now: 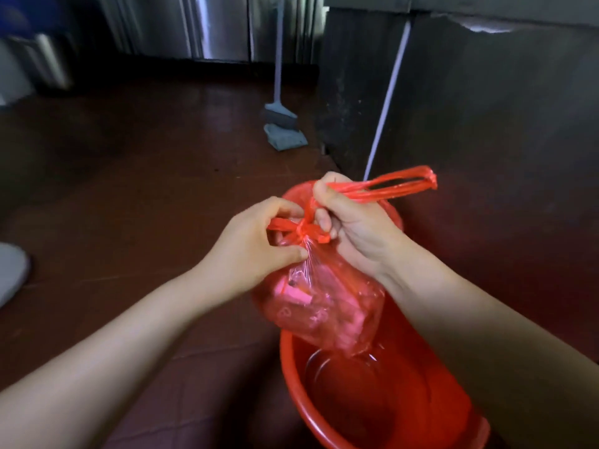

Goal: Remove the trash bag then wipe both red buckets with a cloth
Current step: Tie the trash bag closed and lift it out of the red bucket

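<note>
- Dark reddish-brown tiled floor (136,196) fills the scene, with blurred stainless-steel cabinet fronts (207,27) along the back and a dark grey panel wall (486,108) on the right.
- At the far left edge, a pale grey rounded object (9,270) sits on the floor; what it is cannot be told.
- Further back, a grey flat mop head with a white upright handle (282,124) stands against the cabinets.
- The person's left hand (256,244) has its thumb and fingers curled, pinching the neck of the translucent red plastic trash bag (324,306) just under its knot.
- The bag hangs between the two hands, tied shut, with pinkish rubbish showing through it; its bottom dangles over the nearer bucket.
- That nearer round red plastic bucket (291,377) sits at the bottom of the view, its inside shiny.
- The right hand (353,222) is clenched round the bag's twisted red handle loops (402,186), which stick out to the right of the fist.
- Behind the hands, the rim of a second red plastic bucket (291,192) shows, mostly hidden.
- A thin white pole (389,98) leans against the grey wall.
</note>
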Available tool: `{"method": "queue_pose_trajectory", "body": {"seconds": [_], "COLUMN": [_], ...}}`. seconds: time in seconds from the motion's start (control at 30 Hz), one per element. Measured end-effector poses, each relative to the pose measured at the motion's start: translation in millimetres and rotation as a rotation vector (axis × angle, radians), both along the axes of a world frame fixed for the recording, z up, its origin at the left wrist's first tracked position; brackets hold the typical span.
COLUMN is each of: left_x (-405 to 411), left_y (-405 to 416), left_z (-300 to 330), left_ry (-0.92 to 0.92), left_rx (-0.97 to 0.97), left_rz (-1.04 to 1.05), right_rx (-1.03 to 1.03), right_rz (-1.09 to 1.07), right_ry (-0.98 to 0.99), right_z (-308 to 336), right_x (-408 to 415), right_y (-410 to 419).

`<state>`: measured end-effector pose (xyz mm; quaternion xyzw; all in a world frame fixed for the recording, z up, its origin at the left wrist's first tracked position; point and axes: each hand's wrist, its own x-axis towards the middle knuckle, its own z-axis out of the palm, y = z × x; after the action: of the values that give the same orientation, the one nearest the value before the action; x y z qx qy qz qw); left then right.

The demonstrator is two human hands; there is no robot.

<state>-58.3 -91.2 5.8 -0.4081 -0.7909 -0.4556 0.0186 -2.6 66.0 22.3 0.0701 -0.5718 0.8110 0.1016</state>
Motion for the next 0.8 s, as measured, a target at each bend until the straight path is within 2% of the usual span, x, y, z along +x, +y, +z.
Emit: {"method": "queue_pose_trajectory", "body": {"seconds": [0.17,0.23,0.3,0.43,0.5,0.6,0.7,0.8], "left_x": [-24,-34,-43,-46,-43,-33,-22,-18], "left_y": [-66,-96,-127,-180,-197,-217,-222,-218], "left_z": [-10,-29,-59,-150,-196,-245,-270,-277], "left_ry": [0.154,0.163,0.074,-0.250,-0.424,-0.646,-0.668,-0.639], "left_rx": [-0.116,-0.168,-0.191,-0.203,-0.217,-0.106,-0.014,0.000], "left_rz": [0.136,0.228,0.341,0.569,0.697,0.904,1.034,1.053], "right_rx": [0.071,0.169,0.417,1.146,1.439,1.603,1.745,1.924], "right_rz": [0.104,0.125,0.091,0.110,0.137,0.140,0.203,0.244], "right_ry": [-0.030,-0.080,-0.132,-0.314,-0.363,-0.306,-0.419,-0.463], "right_z": [-24,-41,-66,-131,-151,-160,-160,-160], "right_x": [-34,-47,-56,-50,-38,-25,-20,-22], "right_y": [-55,-68,-71,-52,-40,-29,-23,-25]}}
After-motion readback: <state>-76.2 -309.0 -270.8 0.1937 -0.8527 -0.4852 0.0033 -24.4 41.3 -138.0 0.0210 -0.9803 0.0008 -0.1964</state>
